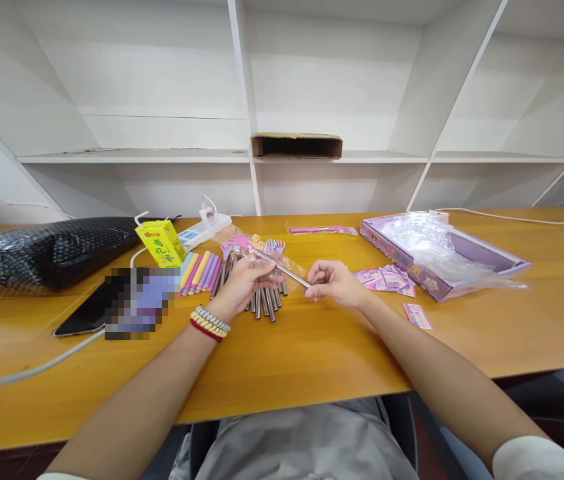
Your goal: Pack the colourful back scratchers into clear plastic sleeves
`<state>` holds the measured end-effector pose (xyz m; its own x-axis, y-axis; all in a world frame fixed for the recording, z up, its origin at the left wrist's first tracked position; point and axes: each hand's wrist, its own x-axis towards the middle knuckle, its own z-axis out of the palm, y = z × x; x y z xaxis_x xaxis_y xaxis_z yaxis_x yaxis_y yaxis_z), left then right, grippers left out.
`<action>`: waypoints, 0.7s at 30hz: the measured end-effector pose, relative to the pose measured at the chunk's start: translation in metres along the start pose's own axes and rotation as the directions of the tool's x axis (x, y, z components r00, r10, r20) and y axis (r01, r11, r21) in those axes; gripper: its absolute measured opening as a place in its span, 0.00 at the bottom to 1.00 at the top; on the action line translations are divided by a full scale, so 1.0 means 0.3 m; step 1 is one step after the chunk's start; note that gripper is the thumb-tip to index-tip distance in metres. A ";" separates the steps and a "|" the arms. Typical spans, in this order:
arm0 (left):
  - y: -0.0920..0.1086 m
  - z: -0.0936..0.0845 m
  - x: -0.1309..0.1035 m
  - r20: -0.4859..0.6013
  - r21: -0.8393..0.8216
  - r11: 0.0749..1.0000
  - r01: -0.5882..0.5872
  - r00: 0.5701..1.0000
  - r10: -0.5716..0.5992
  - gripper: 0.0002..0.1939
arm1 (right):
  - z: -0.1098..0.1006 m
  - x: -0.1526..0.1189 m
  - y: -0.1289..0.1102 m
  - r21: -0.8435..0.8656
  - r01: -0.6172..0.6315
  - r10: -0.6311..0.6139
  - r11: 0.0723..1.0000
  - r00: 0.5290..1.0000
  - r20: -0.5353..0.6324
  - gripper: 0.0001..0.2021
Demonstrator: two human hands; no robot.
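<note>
Forearms (155, 393) angle inward over table (307, 373); left hand (243, 283) grips metal rod (292, 274) midway, right hand (333, 283) pinches its end.

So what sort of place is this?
Probably a workroom or office: there's a long wooden table, white shelving behind it and a pile of similar metal rods.

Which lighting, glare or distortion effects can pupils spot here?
Head view: glare whitens the clear plastic in the purple box; head view: the metal rod in the left hand shines; head view: shelf dividers lean differently, suggesting wide-angle distortion; head view: pixelation hides detail beside the dark-screened device.
</note>
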<state>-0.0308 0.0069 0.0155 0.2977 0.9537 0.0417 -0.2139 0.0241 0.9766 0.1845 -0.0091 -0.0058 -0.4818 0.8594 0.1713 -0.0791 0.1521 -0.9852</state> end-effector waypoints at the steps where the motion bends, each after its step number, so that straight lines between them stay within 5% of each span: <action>1: -0.003 0.005 -0.004 0.027 0.027 1.000 0.013 1.000 -0.014 0.18 | 0.002 0.001 0.001 -0.030 0.001 -0.001 1.000 1.000 -0.012 0.18; 8: -0.034 0.039 -0.023 0.155 0.123 0.992 -0.012 0.988 -0.007 0.16 | 0.016 0.002 0.015 -0.365 0.032 -0.062 0.931 0.996 -0.071 0.24; 14: -0.036 0.049 -0.022 0.106 0.145 0.989 0.017 0.994 -0.033 0.16 | 0.032 -0.005 0.011 -0.723 0.096 -0.212 0.684 0.975 -0.071 0.29; 21: -0.041 0.037 -0.011 0.069 0.131 0.991 0.002 0.998 -0.011 0.15 | 0.032 -0.009 0.012 -0.812 0.179 -0.285 0.556 0.958 0.016 0.26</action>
<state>-0.0188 0.0001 0.0056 0.3635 0.9305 0.0452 -0.0892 -0.0135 0.9959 0.1773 -0.0156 -0.0098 -0.4531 0.7726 0.4447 0.5782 0.6344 -0.5131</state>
